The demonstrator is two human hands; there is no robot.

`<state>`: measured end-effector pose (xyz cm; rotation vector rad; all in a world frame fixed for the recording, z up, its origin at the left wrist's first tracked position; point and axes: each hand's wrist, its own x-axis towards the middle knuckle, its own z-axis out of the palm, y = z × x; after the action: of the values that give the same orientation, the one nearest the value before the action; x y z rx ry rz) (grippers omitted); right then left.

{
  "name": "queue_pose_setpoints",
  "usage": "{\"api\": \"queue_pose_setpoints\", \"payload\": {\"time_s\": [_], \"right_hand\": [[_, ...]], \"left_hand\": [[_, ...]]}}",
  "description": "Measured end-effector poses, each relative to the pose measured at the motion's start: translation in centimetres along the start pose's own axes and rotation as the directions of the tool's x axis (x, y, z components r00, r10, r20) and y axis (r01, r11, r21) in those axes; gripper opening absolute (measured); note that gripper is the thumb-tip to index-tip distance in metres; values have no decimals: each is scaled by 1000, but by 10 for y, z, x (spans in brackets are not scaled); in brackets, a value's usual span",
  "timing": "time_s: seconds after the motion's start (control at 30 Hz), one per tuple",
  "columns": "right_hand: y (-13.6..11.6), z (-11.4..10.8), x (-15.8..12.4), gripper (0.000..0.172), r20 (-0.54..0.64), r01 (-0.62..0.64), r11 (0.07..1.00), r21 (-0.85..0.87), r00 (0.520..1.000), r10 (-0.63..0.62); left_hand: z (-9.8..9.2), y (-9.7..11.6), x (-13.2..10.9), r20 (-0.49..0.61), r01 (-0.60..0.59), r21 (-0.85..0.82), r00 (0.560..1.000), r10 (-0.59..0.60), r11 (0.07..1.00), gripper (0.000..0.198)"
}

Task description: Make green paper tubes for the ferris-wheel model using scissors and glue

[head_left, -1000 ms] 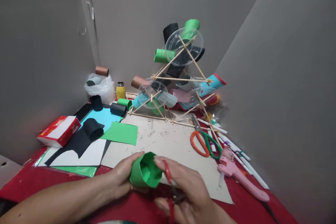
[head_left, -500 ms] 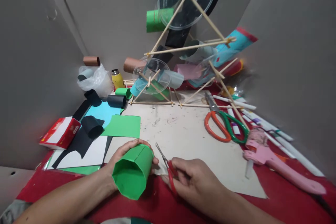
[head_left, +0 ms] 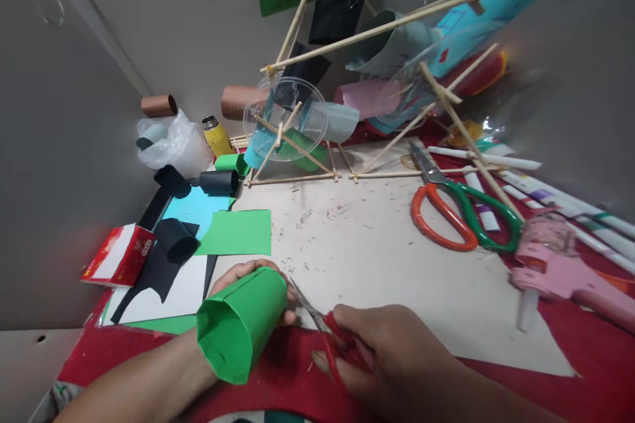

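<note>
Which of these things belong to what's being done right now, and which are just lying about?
In use, it seems:
- green tube, in the left hand
- red-handled scissors, in the right hand

Probably just lying about:
- orange-and-green-handled scissors
- pink glue gun
- yellow bottle
- red-and-white box

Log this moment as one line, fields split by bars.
Left hand: holds green tube | Right hand: holds red-handled scissors, tips near tube | Lying to the right: large scissors, pink glue gun
</note>
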<state>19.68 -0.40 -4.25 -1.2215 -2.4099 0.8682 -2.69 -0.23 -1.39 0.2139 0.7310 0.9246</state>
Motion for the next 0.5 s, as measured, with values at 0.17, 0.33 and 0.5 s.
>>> {"api": "queue_pose_setpoints", "payload": {"time_s": [0.17, 0.33, 0.5], "right_hand": [[0, 1, 1, 14, -15, -13, 999, -53, 1000, 12], [-3, -3, -8, 21, -189, 152, 988, -1, 971, -150], [-6, -10, -11, 31, -141, 388, 919, 62, 915, -377]], "left_hand": [[12, -3, 0, -114, -6, -42, 993, 1, 999, 26], [11, -6, 7, -125, -4, -69, 992, -5, 998, 34], [3, -10, 11, -58, -26, -82, 998, 22, 996, 35]]}}
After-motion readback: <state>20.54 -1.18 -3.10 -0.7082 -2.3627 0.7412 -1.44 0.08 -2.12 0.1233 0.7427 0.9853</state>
